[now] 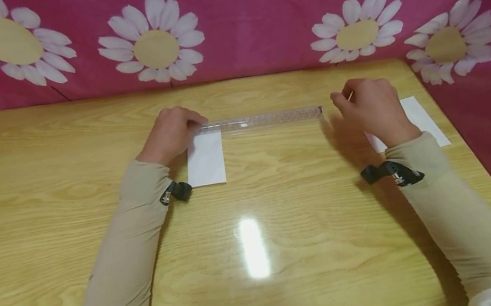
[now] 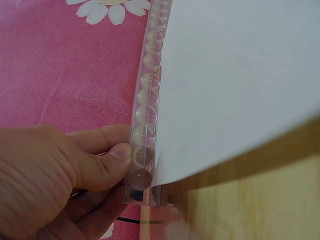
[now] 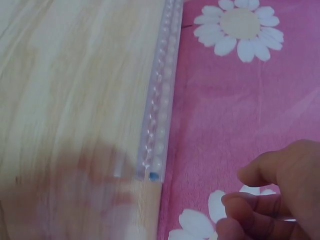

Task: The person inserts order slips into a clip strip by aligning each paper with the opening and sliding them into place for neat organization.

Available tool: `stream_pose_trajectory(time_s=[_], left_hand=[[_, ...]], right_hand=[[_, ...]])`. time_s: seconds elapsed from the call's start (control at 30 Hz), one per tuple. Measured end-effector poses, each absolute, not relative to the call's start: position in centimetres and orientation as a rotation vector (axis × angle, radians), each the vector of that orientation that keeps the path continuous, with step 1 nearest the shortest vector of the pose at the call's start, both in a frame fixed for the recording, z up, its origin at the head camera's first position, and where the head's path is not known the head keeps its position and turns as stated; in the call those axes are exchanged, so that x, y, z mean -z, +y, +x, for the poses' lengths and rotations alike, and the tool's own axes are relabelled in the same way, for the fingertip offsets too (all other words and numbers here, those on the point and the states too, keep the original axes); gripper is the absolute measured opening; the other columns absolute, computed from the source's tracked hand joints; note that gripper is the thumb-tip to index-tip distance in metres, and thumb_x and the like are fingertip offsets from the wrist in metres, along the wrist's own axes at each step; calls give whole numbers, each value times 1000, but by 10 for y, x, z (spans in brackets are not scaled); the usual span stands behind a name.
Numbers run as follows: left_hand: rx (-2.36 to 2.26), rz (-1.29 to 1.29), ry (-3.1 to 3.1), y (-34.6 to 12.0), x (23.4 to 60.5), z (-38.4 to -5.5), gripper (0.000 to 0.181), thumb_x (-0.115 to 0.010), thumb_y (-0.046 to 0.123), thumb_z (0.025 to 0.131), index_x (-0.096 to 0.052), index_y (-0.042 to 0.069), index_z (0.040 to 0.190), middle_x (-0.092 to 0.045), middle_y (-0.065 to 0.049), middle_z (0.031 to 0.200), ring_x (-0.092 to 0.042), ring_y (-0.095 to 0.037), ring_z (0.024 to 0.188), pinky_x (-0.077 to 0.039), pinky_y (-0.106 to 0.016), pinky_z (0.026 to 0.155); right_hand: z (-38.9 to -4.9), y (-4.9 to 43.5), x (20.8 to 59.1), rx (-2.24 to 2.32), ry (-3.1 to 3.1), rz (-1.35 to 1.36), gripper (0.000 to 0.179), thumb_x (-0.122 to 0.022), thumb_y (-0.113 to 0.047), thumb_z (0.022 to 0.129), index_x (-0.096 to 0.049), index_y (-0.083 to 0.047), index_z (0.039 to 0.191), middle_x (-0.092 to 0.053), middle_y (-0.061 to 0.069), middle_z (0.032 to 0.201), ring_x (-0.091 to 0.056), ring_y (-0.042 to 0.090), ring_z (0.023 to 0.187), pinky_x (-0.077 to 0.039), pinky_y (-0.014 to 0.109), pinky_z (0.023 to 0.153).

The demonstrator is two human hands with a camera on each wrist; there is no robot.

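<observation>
A long, narrow clear plastic case (image 1: pixel 264 120) with a row of clear round beads inside lies crosswise over the far part of the table. My left hand (image 1: pixel 171 133) pinches its left end between thumb and fingers. In the left wrist view the thumb presses on the side of the case (image 2: pixel 145 115), close to a dark spot at its end. A white sheet of paper (image 1: pixel 205 160) lies right by that end. Off the right end of the case hovers my right hand (image 1: pixel 371 107), fingers loosely bent and apart from the thumb, with nothing in them.
Another white sheet (image 1: pixel 425 120) lies partly behind my right wrist. The wooden table (image 1: pixel 310 250) ends at the back against a pink cloth (image 1: pixel 252 16) printed with white daisies. Each wrist wears a black strap with a small camera.
</observation>
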State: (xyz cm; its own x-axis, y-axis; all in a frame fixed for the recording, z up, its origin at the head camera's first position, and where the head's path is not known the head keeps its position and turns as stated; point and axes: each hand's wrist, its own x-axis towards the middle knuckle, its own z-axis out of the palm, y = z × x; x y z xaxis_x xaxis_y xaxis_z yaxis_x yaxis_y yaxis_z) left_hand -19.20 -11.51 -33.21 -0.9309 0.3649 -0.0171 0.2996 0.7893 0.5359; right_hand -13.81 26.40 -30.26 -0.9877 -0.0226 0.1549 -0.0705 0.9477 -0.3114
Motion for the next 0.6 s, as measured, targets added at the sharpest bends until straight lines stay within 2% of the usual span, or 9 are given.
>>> stream_pose_trajectory(time_s=[0.2, 0.43, 0.6], left_hand=[[-804, 553, 2874, -115, 332, -192, 25, -61, 3, 101, -78, 6, 119, -75, -15, 125, -68, -29, 120, -55, -44, 107], [-796, 539, 2873, -114, 332, -192, 25, -61, 3, 101, -78, 6, 120, -75, -15, 127, -67, -30, 122, -54, -44, 108], [-777, 532, 2868, -113, 332, -192, 26, -60, 4, 102, -77, 7, 122, -74, -15, 129, -66, -30, 123, -54, -44, 109]], right_hand=[[-140, 273, 303, -488, -2965, 20, 47, -53, -40, 104, -73, 2, 96, -68, 17, 70, -57, 41, 79, -37, 42, 68], [-142, 282, 303, -500, -2966, -5, 49, -53, -41, 103, -76, 3, 99, -58, 10, 55, -56, 36, 71, -35, 38, 63], [-141, 288, 304, -527, -2991, -68, 50, -53, -43, 103, -76, 2, 102, -61, 11, 60, -57, 36, 78, -36, 39, 66]])
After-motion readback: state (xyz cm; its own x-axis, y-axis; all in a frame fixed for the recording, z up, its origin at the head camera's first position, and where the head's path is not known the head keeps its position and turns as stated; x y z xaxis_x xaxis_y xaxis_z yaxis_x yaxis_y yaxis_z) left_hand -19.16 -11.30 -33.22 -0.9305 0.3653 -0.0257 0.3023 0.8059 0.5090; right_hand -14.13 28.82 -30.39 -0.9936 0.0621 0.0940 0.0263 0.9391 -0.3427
